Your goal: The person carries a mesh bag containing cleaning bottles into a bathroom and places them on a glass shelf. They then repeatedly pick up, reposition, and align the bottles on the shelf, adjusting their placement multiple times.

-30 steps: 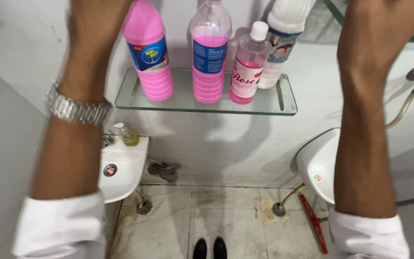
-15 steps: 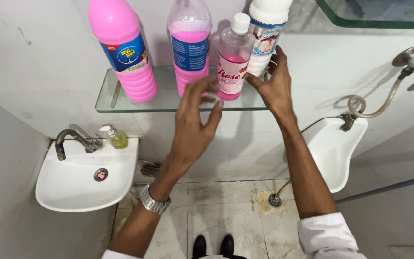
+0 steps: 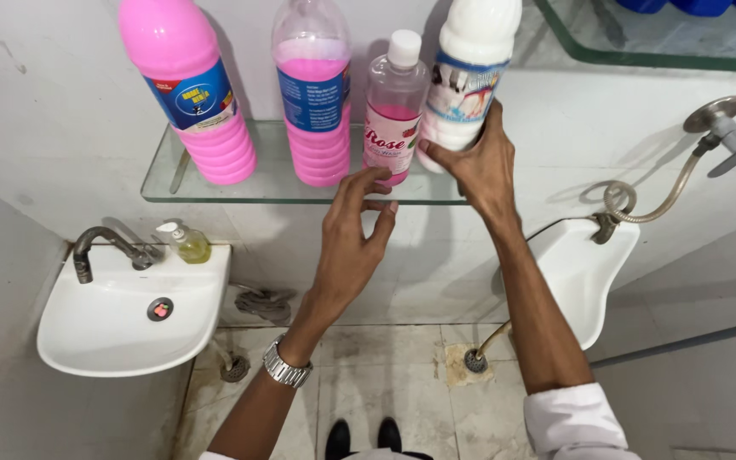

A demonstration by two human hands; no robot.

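A glass wall shelf [image 3: 215,192] carries a pink opaque bottle [image 3: 189,94], a clear bottle of pink liquid [image 3: 313,94], a small clear bottle with a white cap [image 3: 392,106] and a white bottle [image 3: 468,72]. My right hand [image 3: 474,162] is wrapped around the base of the white bottle at the shelf's right end. My left hand [image 3: 353,234], a metal watch on its wrist, hovers with fingers spread just below the shelf's front edge; its fingertips are close to the small clear bottle and hold nothing.
A white washbasin [image 3: 121,319] with a metal tap [image 3: 100,247] and a small soap dispenser [image 3: 185,243] sits lower left. A second white basin [image 3: 581,273] and a hose with a spray head [image 3: 717,128] are on the right. Tiled floor and my black shoes [image 3: 364,439] lie below.
Both arms came down from above the shelf. My right hand has closed around the white bottle's base; my left hand drew back slightly below the shelf edge. The view has moved closer.
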